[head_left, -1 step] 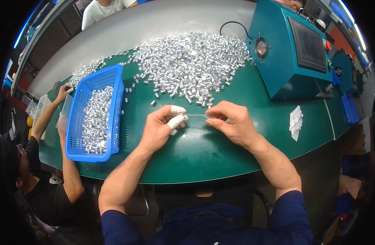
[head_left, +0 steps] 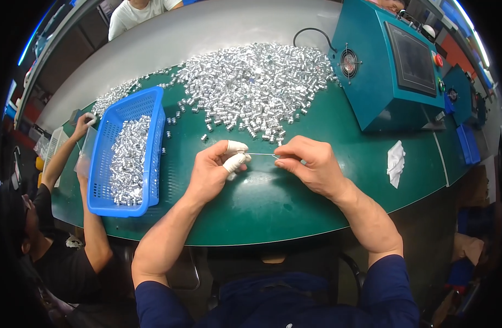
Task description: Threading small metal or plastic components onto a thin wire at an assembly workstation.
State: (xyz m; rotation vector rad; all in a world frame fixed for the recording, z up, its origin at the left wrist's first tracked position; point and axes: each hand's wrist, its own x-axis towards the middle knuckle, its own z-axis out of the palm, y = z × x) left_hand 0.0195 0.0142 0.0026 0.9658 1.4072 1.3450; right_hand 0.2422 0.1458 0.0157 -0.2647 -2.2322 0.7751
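Note:
My left hand (head_left: 211,167) is closed in a pinch, with white covers on thumb and forefinger. Between those fingertips is a small silver metal part, mostly hidden. My right hand (head_left: 312,163) pinches a thin straight metal rod (head_left: 263,154), which runs level across to the left fingertips. Whether the rod's end sits inside the part or only touches it I cannot tell. Just beyond both hands spreads a large heap of small silver metal parts (head_left: 256,87) on the green table mat (head_left: 229,218).
Left of my hands stands a blue perforated basket (head_left: 154,180) with more silver parts. A co-worker's arm (head_left: 92,232) reaches beside it. At the right are a teal machine (head_left: 371,93) with a screen and a crumpled white tissue (head_left: 396,164). Another person in white (head_left: 133,19) sits across the table.

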